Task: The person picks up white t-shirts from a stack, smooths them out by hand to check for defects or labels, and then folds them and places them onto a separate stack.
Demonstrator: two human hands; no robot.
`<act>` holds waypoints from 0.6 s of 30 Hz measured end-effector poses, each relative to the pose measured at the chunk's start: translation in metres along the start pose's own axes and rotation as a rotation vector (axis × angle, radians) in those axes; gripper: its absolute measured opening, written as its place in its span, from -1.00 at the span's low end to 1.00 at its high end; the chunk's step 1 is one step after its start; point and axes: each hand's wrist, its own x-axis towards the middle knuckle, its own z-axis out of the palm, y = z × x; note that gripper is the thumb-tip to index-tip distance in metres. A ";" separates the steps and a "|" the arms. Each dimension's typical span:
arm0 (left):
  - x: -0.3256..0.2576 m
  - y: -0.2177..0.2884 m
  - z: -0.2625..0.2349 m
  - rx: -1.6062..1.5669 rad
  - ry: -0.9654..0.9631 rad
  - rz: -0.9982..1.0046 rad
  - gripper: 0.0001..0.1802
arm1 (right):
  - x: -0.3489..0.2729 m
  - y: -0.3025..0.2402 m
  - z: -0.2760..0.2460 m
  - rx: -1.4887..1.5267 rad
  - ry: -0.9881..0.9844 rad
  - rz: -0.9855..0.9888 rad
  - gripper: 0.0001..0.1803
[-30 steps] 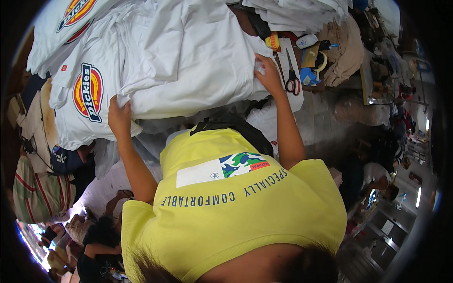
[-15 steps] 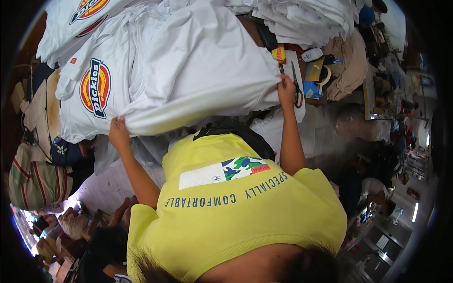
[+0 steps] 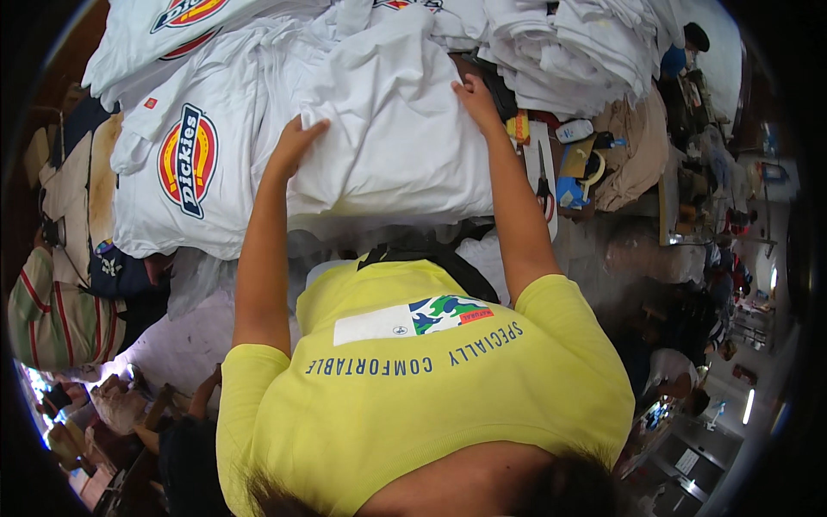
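The workroom [image 3: 732,345] around me is crowded, cloth heaped on nearly every side. Closest is the worker's yellow T-shirt [image 3: 431,396], with dark fabric [image 3: 431,257] bunched at the waist. Just beyond lies a white garment [image 3: 392,177], spread and wrinkled over the heap straight in front of the body. The left hand [image 3: 295,148] rests on its left part, thumb pointing inward — whether the fingers pinch the cloth, I cannot tell. The right hand [image 3: 479,103] is farther out, fingers bent at the garment's upper right edge; its hold is unclear too. Left of the left hand, a white shirt with a red, yellow and blue emblem [image 3: 187,161] lies flat. On the right, past the right forearm, are scissors [image 3: 542,168], a tape roll [image 3: 600,165] and a white bottle [image 3: 575,130], with beige cloth [image 3: 639,151] beside them. Behind those, white garments stand piled [image 3: 577,56] — and far off to the right a tube lamp [image 3: 749,406] glows.
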 end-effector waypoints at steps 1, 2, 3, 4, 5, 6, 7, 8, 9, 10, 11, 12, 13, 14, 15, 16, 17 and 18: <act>0.007 0.005 -0.009 -0.193 -0.067 -0.062 -0.53 | 0.006 -0.006 0.008 -0.077 -0.006 -0.001 -0.31; 0.014 0.012 -0.027 -0.389 -0.133 -0.124 -0.54 | 0.010 -0.009 0.008 -0.176 -0.050 0.009 -0.22; 0.017 0.020 -0.042 -0.581 -0.203 -0.186 -0.55 | 0.016 -0.011 0.011 -0.188 -0.065 0.046 -0.23; 0.021 0.033 -0.051 -0.711 -0.204 -0.192 -0.57 | 0.022 -0.010 0.009 -0.205 -0.070 0.091 -0.24; 0.024 0.045 -0.057 -0.845 -0.240 -0.180 -0.57 | 0.027 -0.009 0.008 -0.222 -0.077 0.137 -0.24; 0.029 0.048 -0.071 -0.906 -0.285 -0.156 -0.56 | 0.033 -0.018 0.010 -0.125 -0.145 0.133 -0.23; 0.038 0.051 -0.086 -0.968 -0.332 -0.131 -0.56 | 0.042 -0.028 0.011 -0.029 -0.211 0.130 -0.23; 0.046 0.051 -0.098 -0.958 -0.308 -0.125 -0.55 | 0.048 -0.038 0.015 0.068 -0.278 0.129 -0.22; 0.050 0.062 -0.099 -0.836 -0.255 -0.028 -0.58 | 0.055 -0.040 0.018 0.074 -0.229 0.087 -0.22; 0.053 0.078 -0.098 -0.714 -0.202 0.066 -0.61 | 0.067 -0.041 0.024 0.079 -0.180 0.045 -0.22; 0.057 0.093 -0.100 -0.591 -0.150 0.159 -0.62 | 0.079 -0.042 0.029 0.083 -0.131 0.004 -0.21; 0.070 0.100 -0.117 -0.444 -0.206 0.184 -0.66 | 0.093 -0.046 0.034 0.150 -0.193 0.003 -0.17; 0.086 0.106 -0.137 -0.297 -0.258 0.204 -0.68 | 0.103 -0.051 0.036 0.118 -0.245 0.060 -0.16; 0.088 0.121 -0.151 -0.172 -0.260 0.256 -0.73 | 0.112 -0.059 0.038 0.093 -0.308 0.113 -0.16; 0.105 0.122 -0.173 0.018 -0.230 0.369 -0.79 | 0.122 -0.065 0.038 0.060 -0.363 0.165 -0.16; 0.113 0.134 -0.179 0.245 -0.227 0.415 -0.81 | 0.131 -0.071 0.036 0.036 -0.357 0.213 -0.15; 0.119 0.146 -0.188 0.473 -0.224 0.458 -0.82 | 0.135 -0.073 0.035 0.090 -0.364 0.221 -0.16; 0.115 0.159 -0.184 0.582 -0.218 0.374 -0.85 | 0.133 -0.086 0.032 0.147 -0.377 0.230 -0.17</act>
